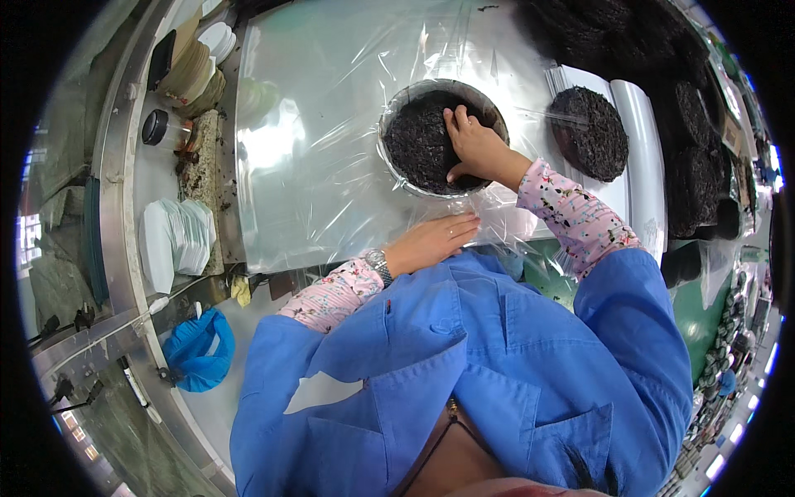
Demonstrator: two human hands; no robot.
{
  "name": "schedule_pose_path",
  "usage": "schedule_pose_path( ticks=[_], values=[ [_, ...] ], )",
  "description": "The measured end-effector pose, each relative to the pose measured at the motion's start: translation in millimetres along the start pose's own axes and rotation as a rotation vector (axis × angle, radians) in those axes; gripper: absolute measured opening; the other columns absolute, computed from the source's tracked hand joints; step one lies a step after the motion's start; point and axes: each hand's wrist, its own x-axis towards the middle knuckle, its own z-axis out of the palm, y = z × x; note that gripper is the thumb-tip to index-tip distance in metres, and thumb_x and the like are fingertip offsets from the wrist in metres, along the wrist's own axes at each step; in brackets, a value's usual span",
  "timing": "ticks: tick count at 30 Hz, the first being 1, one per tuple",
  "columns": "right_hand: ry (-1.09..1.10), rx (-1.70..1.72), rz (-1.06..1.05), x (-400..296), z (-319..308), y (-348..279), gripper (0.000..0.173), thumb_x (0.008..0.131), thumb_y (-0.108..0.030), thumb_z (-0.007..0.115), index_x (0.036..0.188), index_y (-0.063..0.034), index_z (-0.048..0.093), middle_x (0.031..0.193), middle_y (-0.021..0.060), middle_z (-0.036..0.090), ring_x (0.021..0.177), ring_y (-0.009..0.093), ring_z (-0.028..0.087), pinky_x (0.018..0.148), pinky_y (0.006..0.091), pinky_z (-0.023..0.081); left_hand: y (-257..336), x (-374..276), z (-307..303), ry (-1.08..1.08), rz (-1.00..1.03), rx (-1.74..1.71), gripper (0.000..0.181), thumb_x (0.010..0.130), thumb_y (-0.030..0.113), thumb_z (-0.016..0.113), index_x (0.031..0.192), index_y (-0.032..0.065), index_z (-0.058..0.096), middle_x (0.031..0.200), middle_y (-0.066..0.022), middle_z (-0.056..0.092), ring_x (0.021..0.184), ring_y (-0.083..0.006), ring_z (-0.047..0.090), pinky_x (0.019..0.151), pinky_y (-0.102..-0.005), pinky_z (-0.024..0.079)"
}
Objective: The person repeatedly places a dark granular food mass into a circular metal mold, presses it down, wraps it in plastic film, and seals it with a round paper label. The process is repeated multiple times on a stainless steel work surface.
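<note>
A round cake of dark, shredded, pressed material (415,144) lies inside a metal hoop (392,169) in front of me. Clear plastic film (348,205) runs under and around the hoop and over the smooth, shiny sheet on the table. My right hand (475,146) rests on the right part of the cake, its fingers and thumb spread across the top. Nearer my body, my left hand (435,239) lies flat on the film at the front edge, fingers extended and close together, holding nothing. Right of the hoop, another dark round cake (590,133) sits on white sheets (640,155).
Dark material is heaped at the back right (615,37). On the left ledge stand a black-lidded jar (158,127), a stack of white cards (177,239) and several round discs (217,42). A blue bag (199,351) hangs at the lower left, by a metal frame (118,155).
</note>
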Motion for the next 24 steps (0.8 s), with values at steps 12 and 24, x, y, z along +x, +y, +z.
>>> schedule_pose_path(
  ticks=[12,24],
  values=[
    [0.201,0.141,-0.059,19,-3,6,0.117,0.069,-0.062,0.090,0.155,0.0036,0.044,0.151,0.0284,0.045,0.125,0.046,0.059,0.100,0.0498,0.056,31,33,-71,-0.086,-0.368,-0.909,0.025,0.103,0.016,0.071,0.124,0.0034,0.077,0.124,-0.0118,0.078,0.113,-0.0197,0.070,0.106,-0.0373,0.053],
    [0.204,-0.058,-0.063,20,8,-19,0.105,0.081,-0.091,0.054,0.161,-0.0238,0.048,0.165,0.0199,0.042,0.143,0.042,0.046,0.097,0.0599,0.048,-130,66,-200,0.835,-0.952,-0.425,0.048,0.103,0.042,0.071,0.119,-0.0037,0.069,0.089,-0.0144,0.074,0.080,-0.0223,0.071,0.073,-0.0364,0.055]
  ],
)
